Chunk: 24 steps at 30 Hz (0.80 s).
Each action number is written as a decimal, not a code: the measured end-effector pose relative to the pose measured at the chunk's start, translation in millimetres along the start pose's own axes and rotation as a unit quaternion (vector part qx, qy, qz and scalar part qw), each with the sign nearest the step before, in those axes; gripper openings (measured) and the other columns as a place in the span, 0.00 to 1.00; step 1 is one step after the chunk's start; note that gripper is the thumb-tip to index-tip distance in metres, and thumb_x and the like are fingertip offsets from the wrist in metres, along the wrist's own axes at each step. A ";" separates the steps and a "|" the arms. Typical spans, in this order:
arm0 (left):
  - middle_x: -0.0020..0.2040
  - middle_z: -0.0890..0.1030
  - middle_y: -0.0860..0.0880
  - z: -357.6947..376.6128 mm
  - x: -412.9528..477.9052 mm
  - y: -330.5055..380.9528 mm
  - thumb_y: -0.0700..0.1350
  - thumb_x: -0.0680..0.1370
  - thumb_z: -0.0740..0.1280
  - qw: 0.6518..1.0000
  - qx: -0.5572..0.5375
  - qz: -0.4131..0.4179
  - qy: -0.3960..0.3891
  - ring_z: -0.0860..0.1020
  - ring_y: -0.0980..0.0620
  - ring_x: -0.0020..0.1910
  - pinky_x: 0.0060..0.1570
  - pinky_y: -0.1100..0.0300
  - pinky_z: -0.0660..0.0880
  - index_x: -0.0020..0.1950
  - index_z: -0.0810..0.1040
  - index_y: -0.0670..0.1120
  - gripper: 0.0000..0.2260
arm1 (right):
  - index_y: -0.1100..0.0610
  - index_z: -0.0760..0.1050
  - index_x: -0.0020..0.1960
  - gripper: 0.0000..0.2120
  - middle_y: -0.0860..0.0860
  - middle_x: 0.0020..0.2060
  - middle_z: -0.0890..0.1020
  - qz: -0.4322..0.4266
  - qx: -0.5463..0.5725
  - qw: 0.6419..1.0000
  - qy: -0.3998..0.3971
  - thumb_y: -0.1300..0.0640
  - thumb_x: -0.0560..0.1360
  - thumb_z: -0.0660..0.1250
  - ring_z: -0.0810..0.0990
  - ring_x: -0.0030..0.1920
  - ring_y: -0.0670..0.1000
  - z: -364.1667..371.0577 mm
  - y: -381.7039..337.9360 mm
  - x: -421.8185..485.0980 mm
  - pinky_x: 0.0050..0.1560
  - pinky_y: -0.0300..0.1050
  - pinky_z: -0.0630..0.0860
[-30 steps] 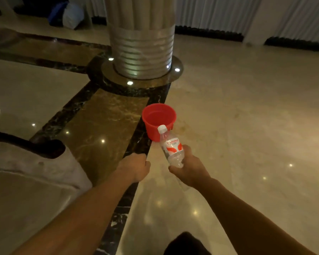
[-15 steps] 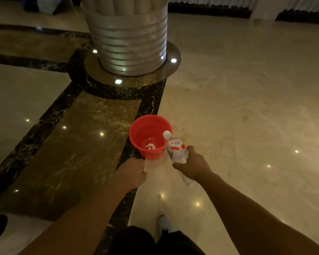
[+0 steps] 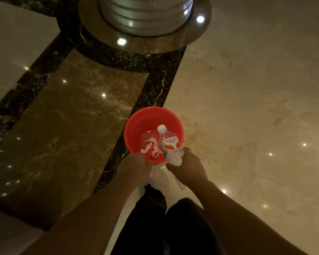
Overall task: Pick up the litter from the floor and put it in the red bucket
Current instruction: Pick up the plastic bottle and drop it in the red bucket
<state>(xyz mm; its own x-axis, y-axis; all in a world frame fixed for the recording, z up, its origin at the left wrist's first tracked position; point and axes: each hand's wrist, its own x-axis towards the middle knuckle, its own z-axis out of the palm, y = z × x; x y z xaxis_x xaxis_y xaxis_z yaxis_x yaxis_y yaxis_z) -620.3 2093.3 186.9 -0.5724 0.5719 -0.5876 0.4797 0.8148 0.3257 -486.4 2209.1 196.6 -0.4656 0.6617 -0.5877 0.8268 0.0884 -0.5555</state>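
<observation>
The right hand has brought the bottle over the red bucket.

A polished cream marble floor fills the right side, glossy enough to carry small bright reflections of ceiling lights. Across it runs a band of black marble with white veins, framing a panel of brown mottled marble on the left — this too is speckled with light reflections. At the top stands the ribbed silver metal base of a round column, set on a circular brown ring holding two small round white floor lights — the other at the ring's right edge. Dark trouser legs show at the bottom.
</observation>
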 end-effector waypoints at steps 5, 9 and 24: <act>0.36 0.72 0.50 40.2 120.6 -6.7 0.48 0.78 0.63 0.995 -0.082 -0.053 0.029 0.76 0.45 0.39 0.35 0.56 0.69 0.39 0.68 0.47 0.10 | 0.49 0.67 0.58 0.26 0.46 0.47 0.80 0.037 -0.002 0.999 -0.033 0.42 0.65 0.72 0.80 0.43 0.49 33.8 25.2 119.2 0.40 0.47 0.79; 0.44 0.78 0.45 78.6 195.8 -20.2 0.45 0.77 0.66 0.991 -0.110 -0.073 -0.003 0.78 0.47 0.41 0.40 0.55 0.76 0.46 0.72 0.45 0.05 | 0.54 0.66 0.63 0.30 0.52 0.51 0.81 0.088 0.020 0.994 -0.062 0.46 0.66 0.74 0.82 0.46 0.53 68.9 55.0 195.2 0.47 0.54 0.82; 0.49 0.77 0.42 126.4 232.7 -33.5 0.43 0.73 0.65 0.978 -0.127 -0.162 -0.044 0.78 0.44 0.47 0.44 0.51 0.77 0.53 0.70 0.43 0.10 | 0.53 0.68 0.64 0.31 0.43 0.44 0.77 0.040 0.027 0.994 -0.097 0.49 0.65 0.77 0.78 0.40 0.42 80.0 75.8 276.1 0.32 0.37 0.75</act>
<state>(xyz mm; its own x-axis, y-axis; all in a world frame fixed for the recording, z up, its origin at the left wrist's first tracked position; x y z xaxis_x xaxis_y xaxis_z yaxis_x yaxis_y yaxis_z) -685.5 2187.0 -54.3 -0.6016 0.2780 -0.7489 0.0955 0.9558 0.2781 -577.5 2338.9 -54.8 -0.4557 0.5088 -0.7304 0.8480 -0.0014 -0.5301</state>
